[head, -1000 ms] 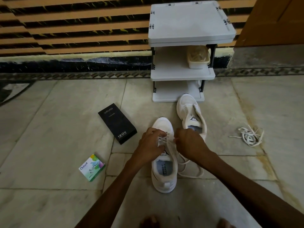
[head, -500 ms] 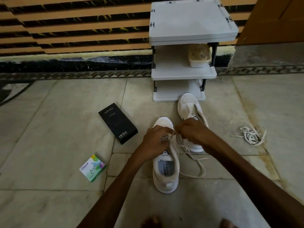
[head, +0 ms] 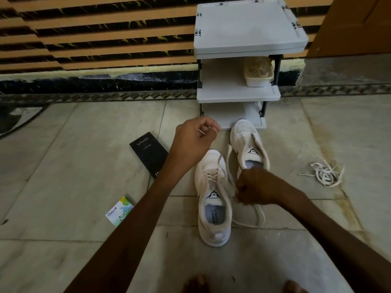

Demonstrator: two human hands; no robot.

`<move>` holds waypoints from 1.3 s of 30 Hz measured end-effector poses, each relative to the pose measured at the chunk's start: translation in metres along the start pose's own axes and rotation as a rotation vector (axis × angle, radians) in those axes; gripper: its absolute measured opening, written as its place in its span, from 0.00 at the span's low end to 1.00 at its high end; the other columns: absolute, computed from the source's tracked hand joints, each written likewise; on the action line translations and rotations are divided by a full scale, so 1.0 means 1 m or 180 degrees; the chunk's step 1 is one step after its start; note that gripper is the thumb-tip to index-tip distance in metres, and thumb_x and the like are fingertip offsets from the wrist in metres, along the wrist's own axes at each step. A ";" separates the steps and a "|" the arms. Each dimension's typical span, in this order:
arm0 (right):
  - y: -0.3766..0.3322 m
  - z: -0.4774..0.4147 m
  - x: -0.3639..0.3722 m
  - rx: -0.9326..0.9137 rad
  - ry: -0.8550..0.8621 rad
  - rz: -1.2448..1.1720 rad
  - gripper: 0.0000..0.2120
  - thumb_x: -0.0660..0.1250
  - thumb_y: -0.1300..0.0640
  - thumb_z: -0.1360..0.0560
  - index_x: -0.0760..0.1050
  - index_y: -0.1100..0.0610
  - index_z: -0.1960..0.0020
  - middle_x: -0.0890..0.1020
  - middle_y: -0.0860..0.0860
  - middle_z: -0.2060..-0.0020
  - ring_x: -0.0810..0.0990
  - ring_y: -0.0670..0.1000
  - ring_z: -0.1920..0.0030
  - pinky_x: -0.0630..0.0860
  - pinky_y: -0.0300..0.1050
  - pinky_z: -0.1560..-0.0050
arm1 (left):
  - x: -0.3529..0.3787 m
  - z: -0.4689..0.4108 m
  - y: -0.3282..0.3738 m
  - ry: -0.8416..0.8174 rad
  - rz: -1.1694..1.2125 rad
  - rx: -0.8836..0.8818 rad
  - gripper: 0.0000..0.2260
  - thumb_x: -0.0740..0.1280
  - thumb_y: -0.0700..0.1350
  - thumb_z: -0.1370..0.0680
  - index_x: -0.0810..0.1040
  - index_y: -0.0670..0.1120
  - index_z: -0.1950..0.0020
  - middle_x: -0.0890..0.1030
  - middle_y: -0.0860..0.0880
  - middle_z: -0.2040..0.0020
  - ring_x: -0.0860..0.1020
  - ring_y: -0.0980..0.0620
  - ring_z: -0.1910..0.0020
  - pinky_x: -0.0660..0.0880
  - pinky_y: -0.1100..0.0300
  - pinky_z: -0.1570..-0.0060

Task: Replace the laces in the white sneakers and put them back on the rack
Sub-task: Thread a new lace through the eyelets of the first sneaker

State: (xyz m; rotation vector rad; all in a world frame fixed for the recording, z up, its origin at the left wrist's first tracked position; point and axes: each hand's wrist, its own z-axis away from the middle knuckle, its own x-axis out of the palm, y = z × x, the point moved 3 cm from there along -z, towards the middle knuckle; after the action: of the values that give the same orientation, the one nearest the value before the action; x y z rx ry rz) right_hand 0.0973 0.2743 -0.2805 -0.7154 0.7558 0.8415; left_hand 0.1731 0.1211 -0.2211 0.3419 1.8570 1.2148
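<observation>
The left hand (head: 195,142) hangs raised above the floor (head: 63,166), fingers curled. Its thumb and forefinger pinch what looks like a lace tip, though blur makes that thin white sliver hard to confirm. The right hand (head: 255,187) sits lower, closed round the new lace (head: 260,216) just beside the near sneaker (head: 213,208), with slack looping onto the floor under the wrist. That sneaker stands upright, toe toward the rack (head: 243,39), and is laced only across its lower eyelets.

Neither hand holds the shoe itself. A hard tug could tip it or drag it into the far sneaker (head: 249,149), which stands just beyond with its tongue open. Pulling one side more than the other would leave uneven ends for the upper eyelets. The loose loop on the floor may twist or catch under the sole. The pinched tip could also slip free on a jerk.

The old lace (head: 325,174) lies in a tangle well apart to the right. A black box (head: 148,153) lies near the sneaker's left, partly behind the left forearm, with a small green carton (head: 119,210) nearer the person. On the rack, a tub (head: 258,70) takes the right of the middle shelf. The far sneaker stands right in front of the bottom shelf, so it blocks that slot until moved.
</observation>
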 end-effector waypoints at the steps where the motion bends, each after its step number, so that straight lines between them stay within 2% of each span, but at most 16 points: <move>1: 0.000 -0.003 0.010 -0.0030 -0.0254 0.0000 0.10 0.67 0.55 0.24 0.83 0.62 0.53 0.85 0.55 0.59 0.84 0.53 0.56 0.81 0.46 0.52 | -0.001 -0.002 0.001 0.0014 0.0071 -0.0043 0.06 0.65 0.40 0.21 0.82 0.46 0.52 0.81 0.52 0.62 0.77 0.64 0.68 0.71 0.73 0.66; 4: 0.001 -0.003 0.021 -0.0163 -0.0354 -0.0264 0.09 0.67 0.58 0.24 0.83 0.63 0.52 0.85 0.58 0.57 0.84 0.54 0.56 0.78 0.43 0.53 | 0.002 -0.001 0.001 -0.0172 -0.0008 -0.0113 0.06 0.64 0.40 0.21 0.80 0.48 0.52 0.81 0.52 0.61 0.77 0.64 0.68 0.74 0.69 0.63; 6: 0.002 -0.004 0.012 -0.0394 0.0034 -0.0444 0.10 0.67 0.58 0.24 0.82 0.64 0.57 0.83 0.56 0.62 0.82 0.52 0.62 0.75 0.42 0.58 | 0.009 0.004 -0.004 -0.0460 -0.0093 -0.0137 0.08 0.64 0.39 0.22 0.80 0.50 0.53 0.82 0.51 0.60 0.78 0.61 0.65 0.79 0.60 0.59; 8: 0.000 0.000 -0.003 -0.0551 0.0426 -0.0768 0.12 0.66 0.59 0.23 0.79 0.59 0.64 0.80 0.51 0.67 0.78 0.44 0.68 0.72 0.38 0.62 | 0.018 0.013 -0.014 -0.0877 -0.0200 -0.0246 0.12 0.62 0.37 0.22 0.80 0.53 0.52 0.81 0.52 0.58 0.79 0.58 0.63 0.79 0.54 0.58; 11: -0.006 0.014 -0.033 -0.0587 0.0799 -0.1539 0.14 0.64 0.57 0.21 0.78 0.51 0.65 0.81 0.47 0.68 0.77 0.38 0.69 0.71 0.30 0.64 | 0.032 0.026 -0.022 -0.1500 -0.0218 -0.0116 0.15 0.65 0.37 0.22 0.78 0.55 0.41 0.80 0.51 0.51 0.79 0.57 0.54 0.79 0.59 0.53; 13: -0.012 0.026 -0.051 -0.0689 0.0848 -0.1887 0.14 0.64 0.53 0.20 0.79 0.51 0.64 0.78 0.46 0.71 0.74 0.38 0.71 0.69 0.29 0.67 | 0.037 0.031 -0.020 -0.1624 -0.0248 0.0083 0.13 0.69 0.38 0.24 0.77 0.50 0.41 0.80 0.49 0.50 0.79 0.54 0.51 0.77 0.60 0.51; 15: -0.015 0.035 -0.062 -0.0708 0.0791 -0.2041 0.15 0.64 0.51 0.20 0.79 0.51 0.64 0.77 0.46 0.72 0.73 0.40 0.71 0.68 0.29 0.67 | 0.039 0.032 -0.016 -0.1563 -0.0216 0.0117 0.07 0.70 0.39 0.25 0.77 0.49 0.51 0.79 0.52 0.56 0.77 0.56 0.57 0.74 0.61 0.56; 17: -0.017 0.038 -0.068 -0.0619 0.0823 -0.2076 0.14 0.65 0.51 0.21 0.81 0.53 0.62 0.78 0.48 0.72 0.73 0.40 0.71 0.68 0.29 0.68 | 0.038 0.028 -0.013 -0.1289 -0.0203 0.0155 0.09 0.69 0.38 0.24 0.76 0.53 0.57 0.77 0.56 0.61 0.76 0.60 0.62 0.72 0.65 0.60; 20: -0.016 0.040 -0.066 -0.0432 0.0821 -0.2022 0.13 0.67 0.52 0.22 0.81 0.53 0.64 0.78 0.46 0.74 0.74 0.37 0.74 0.68 0.26 0.70 | 0.027 0.016 -0.011 -0.0538 0.0065 -0.0031 0.05 0.63 0.41 0.20 0.77 0.47 0.53 0.78 0.55 0.63 0.76 0.62 0.66 0.73 0.67 0.64; 24: -0.012 0.036 -0.048 -0.0333 0.0503 -0.1509 0.15 0.69 0.53 0.23 0.77 0.48 0.69 0.77 0.42 0.75 0.75 0.36 0.73 0.67 0.25 0.69 | 0.001 -0.003 -0.002 0.0287 0.0774 -0.0258 0.08 0.61 0.43 0.18 0.78 0.42 0.53 0.78 0.51 0.68 0.74 0.58 0.71 0.72 0.64 0.68; 28: -0.005 0.021 -0.015 -0.0080 -0.0107 -0.1124 0.11 0.67 0.52 0.22 0.82 0.57 0.58 0.83 0.50 0.65 0.76 0.40 0.71 0.68 0.26 0.72 | -0.005 -0.010 0.000 0.0353 0.0827 -0.0426 0.09 0.61 0.42 0.18 0.78 0.43 0.54 0.78 0.49 0.68 0.73 0.57 0.72 0.71 0.66 0.71; 30: -0.002 0.015 -0.004 -0.0003 -0.0257 -0.1164 0.10 0.67 0.54 0.22 0.83 0.59 0.56 0.84 0.52 0.65 0.77 0.42 0.71 0.71 0.29 0.71 | -0.003 -0.010 -0.002 0.0313 0.0914 -0.0491 0.09 0.61 0.41 0.19 0.77 0.44 0.56 0.78 0.49 0.68 0.74 0.55 0.72 0.70 0.64 0.72; 32: -0.002 0.011 -0.002 0.0006 -0.0240 -0.1490 0.09 0.66 0.58 0.22 0.82 0.60 0.56 0.83 0.52 0.67 0.80 0.45 0.69 0.75 0.33 0.68 | 0.001 -0.010 -0.007 0.0238 0.0988 -0.0551 0.07 0.62 0.41 0.19 0.77 0.45 0.55 0.80 0.49 0.67 0.76 0.53 0.71 0.71 0.62 0.71; 34: -0.004 0.008 -0.005 -0.0009 0.0093 -0.2231 0.08 0.66 0.60 0.22 0.81 0.62 0.56 0.84 0.53 0.66 0.82 0.48 0.67 0.78 0.37 0.65 | 0.006 -0.006 -0.013 0.0019 0.0958 -0.0639 0.04 0.63 0.41 0.19 0.76 0.46 0.47 0.82 0.48 0.62 0.80 0.51 0.67 0.74 0.60 0.68; 36: -0.006 0.006 -0.010 0.0070 0.0560 -0.3202 0.07 0.69 0.60 0.23 0.80 0.65 0.55 0.85 0.56 0.65 0.83 0.50 0.67 0.78 0.38 0.66 | 0.014 0.002 -0.023 -0.0413 0.0727 -0.0862 0.08 0.62 0.43 0.19 0.73 0.48 0.40 0.83 0.48 0.56 0.81 0.51 0.62 0.75 0.59 0.63; 39: -0.006 0.002 -0.012 0.0241 0.0940 -0.4046 0.08 0.70 0.63 0.25 0.80 0.69 0.54 0.84 0.59 0.65 0.83 0.50 0.68 0.78 0.38 0.68 | 0.021 0.022 -0.039 -0.1200 0.0212 -0.1130 0.09 0.58 0.48 0.17 0.76 0.50 0.41 0.82 0.51 0.51 0.81 0.54 0.56 0.74 0.60 0.58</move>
State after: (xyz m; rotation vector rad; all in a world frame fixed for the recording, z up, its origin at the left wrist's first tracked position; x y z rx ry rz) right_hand 0.0978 0.2684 -0.2680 -1.0581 0.4339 -0.4517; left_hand 0.1864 0.1288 -0.2679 0.4045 1.2915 1.3888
